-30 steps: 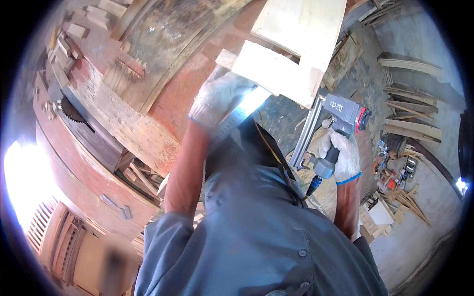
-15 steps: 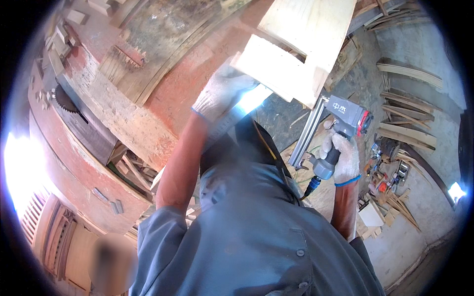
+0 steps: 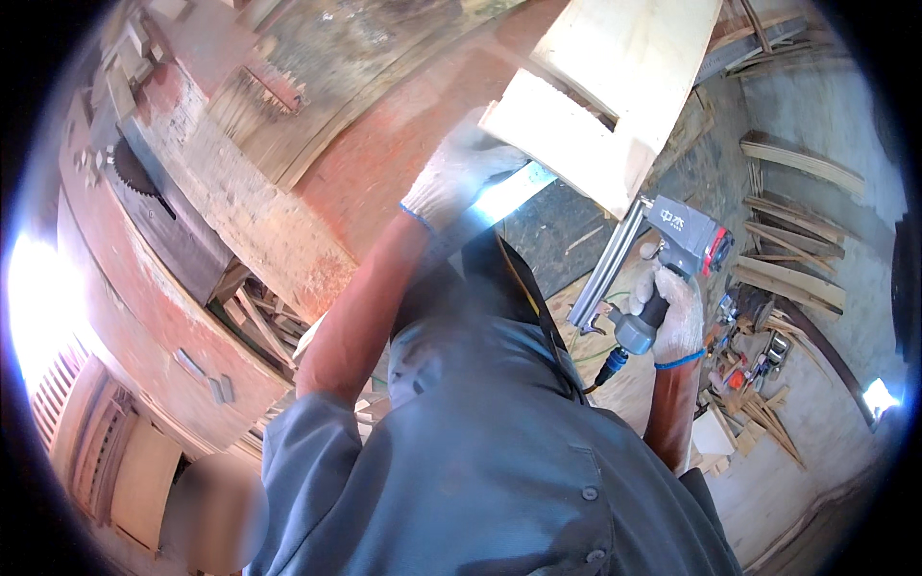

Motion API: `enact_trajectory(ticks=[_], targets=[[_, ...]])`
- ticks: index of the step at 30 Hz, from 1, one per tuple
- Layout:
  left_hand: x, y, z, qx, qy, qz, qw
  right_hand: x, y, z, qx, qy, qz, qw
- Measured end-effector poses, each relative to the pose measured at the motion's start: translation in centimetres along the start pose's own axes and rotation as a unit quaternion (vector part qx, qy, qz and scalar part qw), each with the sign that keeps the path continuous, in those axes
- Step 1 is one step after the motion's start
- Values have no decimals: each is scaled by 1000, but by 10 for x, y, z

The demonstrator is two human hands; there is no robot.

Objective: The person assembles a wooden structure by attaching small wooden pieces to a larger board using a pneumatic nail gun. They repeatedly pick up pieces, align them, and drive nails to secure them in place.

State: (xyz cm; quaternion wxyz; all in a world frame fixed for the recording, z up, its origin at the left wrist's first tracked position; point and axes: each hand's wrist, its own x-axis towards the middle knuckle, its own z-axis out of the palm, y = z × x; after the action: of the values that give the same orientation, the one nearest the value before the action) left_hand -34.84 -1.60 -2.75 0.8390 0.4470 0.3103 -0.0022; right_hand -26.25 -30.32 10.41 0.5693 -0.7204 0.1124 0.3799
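Observation:
My left hand (image 3: 459, 178), in a white knit glove, grips the near left corner of a pale wooden board piece (image 3: 552, 130). That piece lies against a longer pale board (image 3: 629, 48), with a narrow dark gap between them. In my gloved right hand (image 3: 677, 322) is a grey pneumatic nail gun (image 3: 680, 235), my fingers wrapped round its handle. The gun's nose is close to the boards' near right corner; whether it touches cannot be told. An air hose joins the handle's base. Bright light washes out a strip below my left hand.
A worn reddish workbench (image 3: 384, 178) carries a stained wooden sheet (image 3: 355, 67). At the left is a toothed circular saw blade (image 3: 134, 171). Curved wooden slats (image 3: 802, 161) stand along the right wall, above tools and offcuts (image 3: 759, 360) on the floor. A blurred round shape (image 3: 213, 514) sits lower left.
The view has shifted slightly, so the boards, my left hand and the nail gun appear a little farther right. Both hands keep their holds.

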Motion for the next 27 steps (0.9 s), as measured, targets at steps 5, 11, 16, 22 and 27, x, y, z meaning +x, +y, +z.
enact_trajectory(ticks=[5, 11, 16, 22, 27], targets=[[8, -17, -5, 9, -15, 44, 999, 1, 2, 0, -27, 19, 0, 999], [8, -14, -5, 34, -21, 48, 998, -1, -4, 5, -25, 17, -3, 1000], [9, -13, -3, 39, -21, 54, 998, -1, -2, 4, -46, 40, 2, 998], [9, -12, -4, 21, -30, 46, 998, 2, 2, 0, -60, 28, -4, 998], [6, -9, -3, -12, -44, 62, 997, -1, -3, 6, -42, 29, -5, 999]])
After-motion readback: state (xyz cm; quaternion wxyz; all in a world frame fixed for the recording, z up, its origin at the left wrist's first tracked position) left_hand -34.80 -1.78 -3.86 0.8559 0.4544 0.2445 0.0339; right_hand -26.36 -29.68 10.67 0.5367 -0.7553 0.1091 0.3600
